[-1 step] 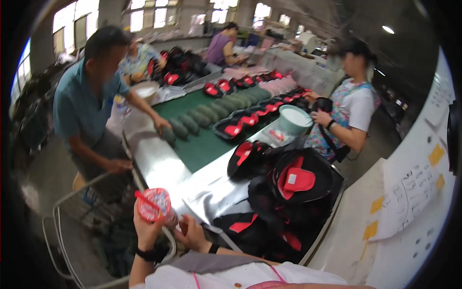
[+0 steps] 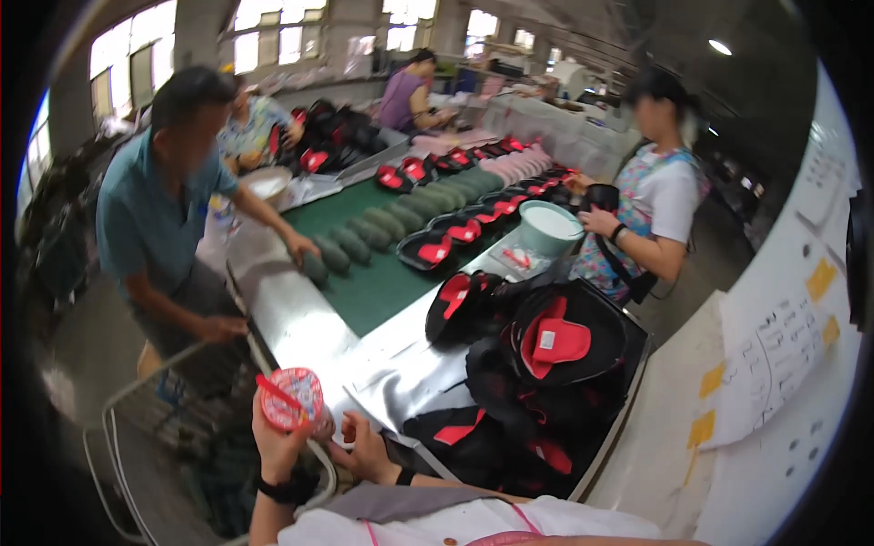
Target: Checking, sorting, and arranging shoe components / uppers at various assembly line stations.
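Observation:
My left hand (image 2: 280,448) is closed around a drink cup (image 2: 291,399) with a red and white patterned top and a red straw lying across it. Just right of the cup's lower part, my right hand (image 2: 369,452) has its fingers loosely bent, with a gap between thumb and fingertips and nothing seen in it. Whether it touches the cup is unclear. Each of my wrists has a black band. Beyond my right hand, a bin (image 2: 428,460) holds a heap of black shoe uppers (image 2: 546,400) with red linings.
A wire cart (image 2: 116,455) stands at left, gripped by a person in a teal shirt (image 2: 155,214). On the green conveyor belt (image 2: 364,305) lie rows of grey-green shoe-shaped pieces and uppers. A worker at right handles a black piece near a green basin (image 2: 553,238).
The view has shifted slightly. My left hand still holds the cup, its top now tilted a little more toward view. My right hand has barely moved.

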The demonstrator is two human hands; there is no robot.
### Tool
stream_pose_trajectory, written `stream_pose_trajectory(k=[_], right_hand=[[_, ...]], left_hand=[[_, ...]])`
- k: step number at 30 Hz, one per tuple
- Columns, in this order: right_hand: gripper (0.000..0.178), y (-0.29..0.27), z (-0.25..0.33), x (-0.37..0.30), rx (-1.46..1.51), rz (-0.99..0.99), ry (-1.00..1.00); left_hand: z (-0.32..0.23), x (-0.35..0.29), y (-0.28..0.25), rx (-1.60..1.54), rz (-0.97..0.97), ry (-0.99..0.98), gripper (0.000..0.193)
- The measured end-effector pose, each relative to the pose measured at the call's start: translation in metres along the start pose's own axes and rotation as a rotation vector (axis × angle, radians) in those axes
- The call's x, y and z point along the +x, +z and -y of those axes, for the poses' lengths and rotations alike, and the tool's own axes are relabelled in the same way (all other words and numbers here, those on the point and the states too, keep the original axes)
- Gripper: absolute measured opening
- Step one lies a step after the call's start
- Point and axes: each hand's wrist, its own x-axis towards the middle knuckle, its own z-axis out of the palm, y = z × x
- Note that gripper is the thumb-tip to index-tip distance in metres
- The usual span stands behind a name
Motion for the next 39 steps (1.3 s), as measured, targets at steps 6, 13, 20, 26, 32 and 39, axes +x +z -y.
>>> stream_pose_trajectory(k=[6,13,20,26,32,39], right_hand=[[0.067,0.006,-0.010,0.017,-0.117,-0.267,-0.216],[0.073,-0.009,0.009,0.020,0.073,-0.181,-0.145],[0.058,0.000,-0.011,0.024,0.033,-0.412,-0.198],[0.054,-0.005,-0.014,0.022,-0.040,-0.376,-0.164],[0.048,0.006,-0.020,0.036,-0.044,-0.465,-0.129],[0.036,-0.030,-0.035,0.020,-0.202,-0.432,-0.031]], left_hand=[[0.008,0.012,0.008,0.076,0.132,0.060,0.084],[0.016,0.040,0.009,0.206,0.316,0.046,0.073],[-0.085,0.112,-0.036,0.408,0.431,0.102,0.057],[-0.083,0.105,-0.020,0.344,0.391,0.053,0.044],[-0.039,0.080,0.014,0.108,0.359,-0.073,0.031],[0.009,0.044,0.050,-0.170,0.289,-0.247,0.018]])
